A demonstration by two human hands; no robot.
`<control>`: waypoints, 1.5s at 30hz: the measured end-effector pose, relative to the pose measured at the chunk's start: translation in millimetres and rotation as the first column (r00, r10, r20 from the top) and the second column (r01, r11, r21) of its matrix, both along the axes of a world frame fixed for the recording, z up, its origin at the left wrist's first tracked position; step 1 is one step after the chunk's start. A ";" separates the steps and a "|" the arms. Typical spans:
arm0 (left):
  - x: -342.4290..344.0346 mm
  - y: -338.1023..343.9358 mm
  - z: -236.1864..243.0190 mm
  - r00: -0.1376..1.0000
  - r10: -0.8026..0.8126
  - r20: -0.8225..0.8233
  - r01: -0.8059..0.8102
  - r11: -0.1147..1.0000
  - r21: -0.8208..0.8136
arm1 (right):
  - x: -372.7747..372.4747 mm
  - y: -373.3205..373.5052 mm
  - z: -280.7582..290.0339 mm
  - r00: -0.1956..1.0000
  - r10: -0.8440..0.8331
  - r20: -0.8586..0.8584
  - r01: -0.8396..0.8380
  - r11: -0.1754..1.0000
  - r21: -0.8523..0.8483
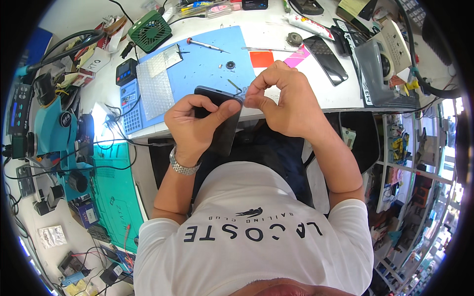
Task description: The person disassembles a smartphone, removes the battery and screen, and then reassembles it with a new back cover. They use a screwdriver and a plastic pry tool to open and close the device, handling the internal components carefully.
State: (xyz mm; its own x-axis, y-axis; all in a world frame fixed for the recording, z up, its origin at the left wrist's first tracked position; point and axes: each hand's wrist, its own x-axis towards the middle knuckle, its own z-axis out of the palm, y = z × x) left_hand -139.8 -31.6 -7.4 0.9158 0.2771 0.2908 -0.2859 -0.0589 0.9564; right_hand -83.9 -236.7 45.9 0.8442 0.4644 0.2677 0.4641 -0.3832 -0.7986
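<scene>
A dark smartphone [225, 134] is tilted at the front edge of the bench. My left hand [193, 126] is closed around its upper part, thumb lying across it toward the top corner. At that same corner my right hand [287, 101] pinches with thumb and forefinger. Whatever is between those fingertips is too small to make out. A thin greenish strip [234, 85] shows just beyond the phone's top edge, on the blue work mat [207, 74]. A small round black part [230, 64] lies farther back on that mat.
A screwdriver [207, 45] and bubble wrap [154, 86] lie on the mat, with a green fan [149, 32] behind. Another black phone [327, 60] rests at the right, near a grey plastic case [371, 74]. A teal microscope [57, 126] and cables stand at the left.
</scene>
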 end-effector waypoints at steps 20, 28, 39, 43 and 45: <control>-0.7 5.7 -16.8 0.876 -0.478 -0.056 0.385 0.765 -0.516 | 0.8 18.0 -25.6 0.981 0.150 -0.126 -0.095 0.926 0.367; -2.4 1.5 -5.8 0.897 -0.441 -0.028 0.365 0.774 -0.517 | 5.5 26.1 -38.4 0.998 -0.054 -0.012 0.055 0.974 0.218; 7.5 -19.3 -2.3 0.998 -0.058 -0.027 0.049 0.963 -0.265 | -9.9 32.9 -38.2 0.976 -0.172 -0.137 0.213 0.898 0.385; 4.2 -24.3 -8.3 1.000 -0.025 -0.010 0.024 0.995 -0.095 | -8.6 33.5 -38.5 0.978 -0.200 -0.050 0.205 0.920 0.334; 1.4 -25.9 -12.7 0.999 -0.031 -0.010 0.030 0.998 -0.059 | -7.4 32.7 -37.2 0.980 -0.192 -0.054 0.199 0.934 0.296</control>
State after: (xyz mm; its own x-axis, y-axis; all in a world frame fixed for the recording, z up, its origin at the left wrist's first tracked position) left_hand -138.4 -57.5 -20.1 0.9271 0.2651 0.2650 -0.2763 0.0057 0.9611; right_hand -91.3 -204.0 8.7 0.9181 0.1912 0.3471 0.3834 -0.2070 -0.9001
